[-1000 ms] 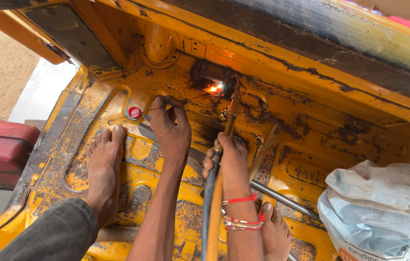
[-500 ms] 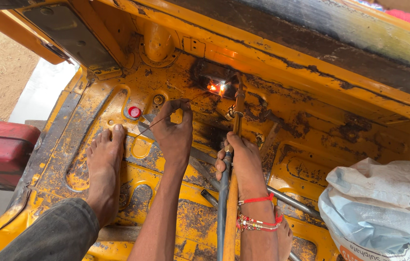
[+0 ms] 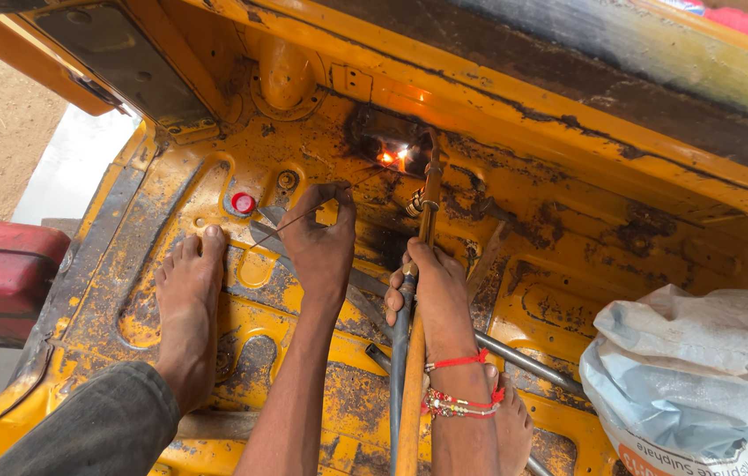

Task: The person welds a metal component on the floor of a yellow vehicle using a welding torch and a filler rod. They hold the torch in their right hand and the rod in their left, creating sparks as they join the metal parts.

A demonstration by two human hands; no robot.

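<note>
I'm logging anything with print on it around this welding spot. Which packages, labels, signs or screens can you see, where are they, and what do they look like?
Woven sack: lower right corner, resting on the yellow metal floor; bulky, crumpled, white to pale grey, with a band of orange-red lettering along its bottom edge.
No separate labels, signs or screens show.
</note>
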